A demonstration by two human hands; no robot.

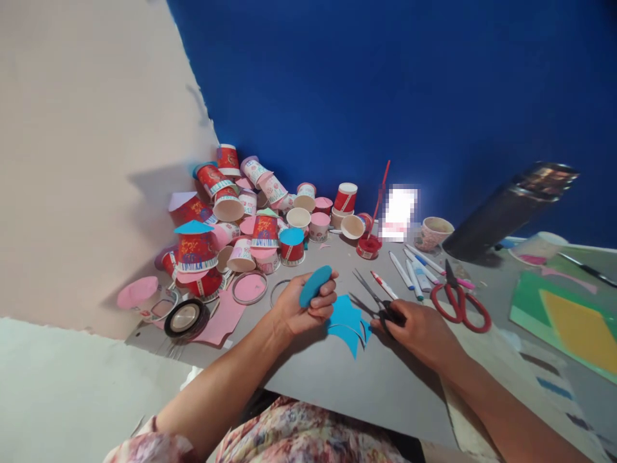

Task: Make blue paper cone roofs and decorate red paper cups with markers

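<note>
A: Entry one, far left of the blue scrap sheet (348,321): a heap of paper cups (250,212), red-printed and pink, many lying on their sides or upside down. Several carry a pink or blue paper disc on top, one a blue cone.

B: Finished stock, by the look of it?

A: Judged so; a fair number look capped, others nearer the wall remain bare. Left of the scrap and near the table edge: a tape roll (186,318), pink offcuts, a loose ring.

B: And the hands?

A: Left hand (301,308), just left of the scrap: fingers curled together, pinching a cut blue disc (315,285) held up off the table. The scrap itself lies flat on the grey table (337,379), its edge scalloped where rounds came out.

B: Right side?

A: Right hand (417,328), touching the scrap's right edge: closed around the handles of small dark scissors (373,297), blades parted and pointing away. Whether the blades touch the sheet, I cannot tell.

B: Further right?

A: A red paint pot (369,246) behind the scrap, a row of markers (409,270), red-handled scissors (460,302), then green and yellow sheets (563,321), uncut.

B: Progress?

A: One disc freshly out; little blue sheet left, plenty of cups uncovered.
</note>
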